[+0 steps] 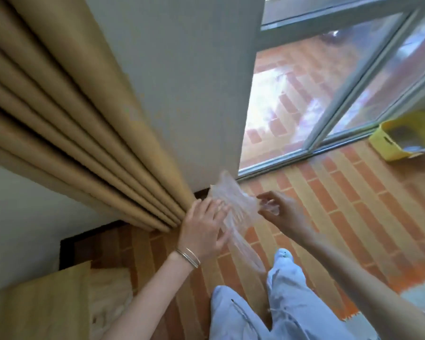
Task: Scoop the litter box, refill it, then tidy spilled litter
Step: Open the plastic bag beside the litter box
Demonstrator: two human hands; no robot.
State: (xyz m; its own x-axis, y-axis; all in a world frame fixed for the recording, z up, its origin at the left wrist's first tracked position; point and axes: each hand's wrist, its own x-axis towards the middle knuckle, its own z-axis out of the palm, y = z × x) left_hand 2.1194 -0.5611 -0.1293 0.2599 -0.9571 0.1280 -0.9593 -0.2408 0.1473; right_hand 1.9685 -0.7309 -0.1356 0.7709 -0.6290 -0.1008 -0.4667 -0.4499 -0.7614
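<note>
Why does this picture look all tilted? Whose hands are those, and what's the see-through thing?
There is no machine here. A person wears a camera on their head, so this one picture looks down the way they do. The left hand and the right hand belong to that person. Both hold a clear plastic bag, as if pulling it open. Underneath is a brick-patterned floor. A yellow box, probably the litter box, sits by the window on the right. A tan curtain hangs on the left.
</note>
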